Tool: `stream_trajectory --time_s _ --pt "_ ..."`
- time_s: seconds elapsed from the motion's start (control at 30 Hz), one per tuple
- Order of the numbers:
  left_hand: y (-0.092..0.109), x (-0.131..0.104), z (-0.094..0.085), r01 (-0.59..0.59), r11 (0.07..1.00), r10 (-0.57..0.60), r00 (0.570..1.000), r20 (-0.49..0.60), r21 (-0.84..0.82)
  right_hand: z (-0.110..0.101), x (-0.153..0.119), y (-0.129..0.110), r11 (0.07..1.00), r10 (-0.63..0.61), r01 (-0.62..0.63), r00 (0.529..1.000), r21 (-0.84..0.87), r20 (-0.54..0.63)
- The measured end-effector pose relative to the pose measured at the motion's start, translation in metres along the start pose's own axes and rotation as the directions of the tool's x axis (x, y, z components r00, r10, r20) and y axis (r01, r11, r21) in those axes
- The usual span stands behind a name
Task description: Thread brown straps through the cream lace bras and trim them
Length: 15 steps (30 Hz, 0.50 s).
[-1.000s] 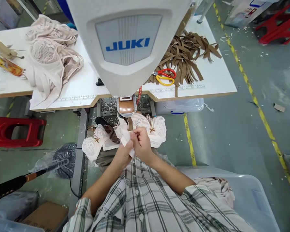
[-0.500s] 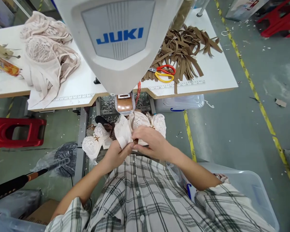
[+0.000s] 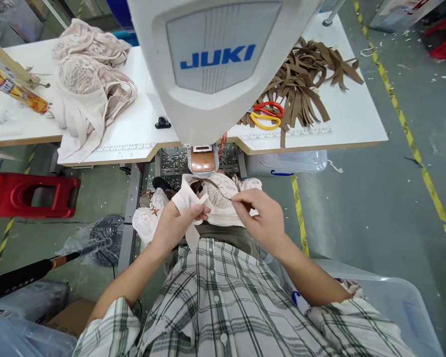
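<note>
A cream lace bra [image 3: 217, 201] lies over my lap, just below the sewing machine head [image 3: 219, 109]. My left hand [image 3: 176, 220] is closed on its pale side band, with one strip of the band hanging below the fingers. My right hand [image 3: 262, 218] is closed in a pinch on the end of a thin brown strip [image 3: 216, 186], which curves over the lace cup toward the band. Left of these, another lace bra [image 3: 144, 224] with a small brown bow rests near my left wrist.
On the white table [image 3: 134, 141] lie a cream bra pile [image 3: 85, 89], a pile of brown strips [image 3: 301, 89] and red-and-yellow scissors [image 3: 267, 115]. A red stool [image 3: 65, 198] stands at left. Clear plastic bins are at lower right [image 3: 401, 297] and under the table [image 3: 301, 161].
My hands were together over the bra and have moved apart. My right hand has gone right, drawing out the brown strip. The view has shifted, so the table appears further right.
</note>
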<state>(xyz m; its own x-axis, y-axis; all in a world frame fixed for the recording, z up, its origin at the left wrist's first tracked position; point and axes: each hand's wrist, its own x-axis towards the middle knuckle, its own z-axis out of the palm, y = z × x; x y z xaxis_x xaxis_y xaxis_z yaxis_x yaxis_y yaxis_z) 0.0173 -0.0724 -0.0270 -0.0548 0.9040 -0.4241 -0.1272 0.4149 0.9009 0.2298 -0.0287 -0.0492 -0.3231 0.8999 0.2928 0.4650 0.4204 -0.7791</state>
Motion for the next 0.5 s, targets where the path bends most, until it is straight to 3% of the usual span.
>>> stream_trajectory --time_s 0.17,0.33,0.5 --pt "-0.008 0.003 0.013 -0.013 0.988 -0.001 0.995 -0.095 -0.153 0.021 0.002 -0.019 0.979 -0.202 0.203 0.979 0.011 -0.025" --pt "-0.013 0.002 0.019 -0.026 0.979 -0.001 0.991 -0.131 -0.201 0.033 0.006 -0.018 0.991 -0.134 0.134 0.991 0.008 -0.025" --pt "-0.015 0.001 0.022 -0.067 0.997 0.059 0.985 -0.165 -0.045 0.034 0.006 -0.013 0.996 -0.079 0.08 0.996 0.043 -0.036"
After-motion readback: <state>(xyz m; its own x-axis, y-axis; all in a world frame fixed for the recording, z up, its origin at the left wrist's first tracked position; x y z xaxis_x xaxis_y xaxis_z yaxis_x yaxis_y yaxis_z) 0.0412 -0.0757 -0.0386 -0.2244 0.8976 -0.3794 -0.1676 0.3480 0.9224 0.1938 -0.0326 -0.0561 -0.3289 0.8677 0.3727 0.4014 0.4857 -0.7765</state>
